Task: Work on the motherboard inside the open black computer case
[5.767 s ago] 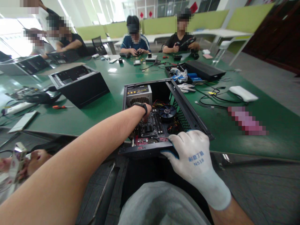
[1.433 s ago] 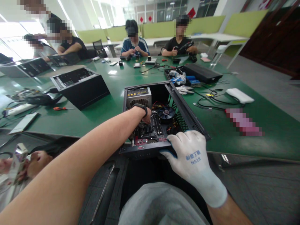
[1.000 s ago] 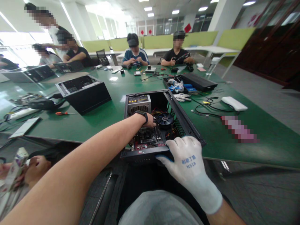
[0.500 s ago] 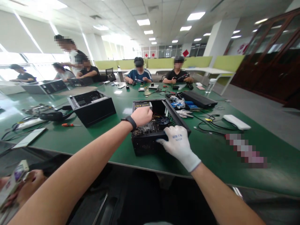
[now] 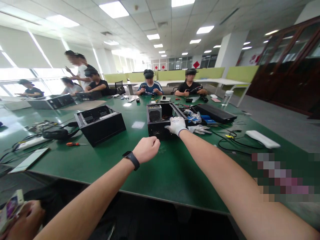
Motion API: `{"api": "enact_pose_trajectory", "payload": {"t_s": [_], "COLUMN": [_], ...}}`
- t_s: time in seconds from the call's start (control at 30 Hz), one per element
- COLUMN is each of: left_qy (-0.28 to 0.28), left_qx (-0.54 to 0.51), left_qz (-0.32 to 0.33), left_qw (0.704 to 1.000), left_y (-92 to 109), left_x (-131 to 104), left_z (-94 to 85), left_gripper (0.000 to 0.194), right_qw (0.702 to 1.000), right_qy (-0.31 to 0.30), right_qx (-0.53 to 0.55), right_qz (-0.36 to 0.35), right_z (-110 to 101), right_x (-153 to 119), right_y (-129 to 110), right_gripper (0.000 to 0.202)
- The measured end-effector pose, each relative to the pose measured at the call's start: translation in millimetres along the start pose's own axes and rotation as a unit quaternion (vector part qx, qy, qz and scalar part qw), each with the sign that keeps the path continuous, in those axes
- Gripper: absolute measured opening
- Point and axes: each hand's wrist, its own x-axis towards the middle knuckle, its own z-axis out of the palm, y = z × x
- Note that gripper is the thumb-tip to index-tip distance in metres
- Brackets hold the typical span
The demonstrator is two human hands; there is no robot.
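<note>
An open black computer case (image 5: pixel 160 130) stands on the green table in front of me, a grey power supply (image 5: pixel 155 115) showing inside at its left. My right hand (image 5: pixel 177 125), in a white work glove, grips the case's near edge with the thumb outside. My left hand (image 5: pixel 147 149), bare with a dark watch (image 5: pixel 131 160) on the wrist, is a closed fist over the table, nearer to me than the case and apart from it. Whatever its fingers may hold is hidden.
Left of the case stands another black case (image 5: pixel 106 128), with an orange screwdriver (image 5: pixel 73 144) beside it. To the right lie work gloves (image 5: pixel 200 129), black cables (image 5: pixel 231 143) and a white power strip (image 5: pixel 263 139). Several people sit across the green table (image 5: pixel 140 176); a hand with a phone is lower left.
The case has slid away from me across the table, with my gloved right hand on it. My left fist has come out from over the case, down and toward me.
</note>
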Motion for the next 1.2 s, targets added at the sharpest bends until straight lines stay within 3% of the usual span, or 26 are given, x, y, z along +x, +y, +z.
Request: {"api": "enact_pose_trajectory", "payload": {"t_s": [0.13, 0.33, 0.53, 0.7, 0.77, 0.87, 1.03, 1.2], "left_qy": [0.007, 0.006, 0.033, 0.057, 0.034, -0.041, -0.174, -0.253], "left_qx": [-0.022, -0.042, -0.064, -0.057, -0.05, -0.052, -0.011, 0.146], "left_qz": [0.0, -0.015, -0.008, 0.0, -0.01, -0.034, -0.063, 0.0], "left_qw": [1.0, 0.999, 0.997, 0.997, 0.998, 0.997, 0.983, 0.956], "left_y": [-14, -18, 0, 28, 37, 47, 59, 67], "left_x": [-5, -7, -4, 2, 6, 13, 20, 14], "left_z": [10.1, 10.1, 0.0, -18.6, -24.3, -25.6, -7.8, 9.1], "left_gripper": [0.037, 0.036, 0.026, 0.01, 0.005, 0.014, 0.036, 0.049], "right_qw": [1.0, 0.999, 0.998, 0.997, 0.996, 0.994, 0.991, 0.983], "right_qy": [0.004, 0.012, 0.028, 0.047, 0.058, 0.073, 0.086, 0.11], "right_qx": [-0.006, -0.007, 0.007, 0.026, 0.034, 0.044, 0.063, 0.113], "right_qz": [-0.01, -0.047, -0.056, -0.059, -0.065, -0.073, -0.082, -0.091], "right_z": [5, 6, 3, -7, -12, -21, -33, -38], "right_x": [7, -11, -52, -108, -137, -184, -258, -309], "right_y": [3, 7, 2, -1, -1, 0, 0, 1], "right_gripper": [0.044, 0.043, 0.043, 0.047, 0.046, 0.04, 0.036, 0.029]}}
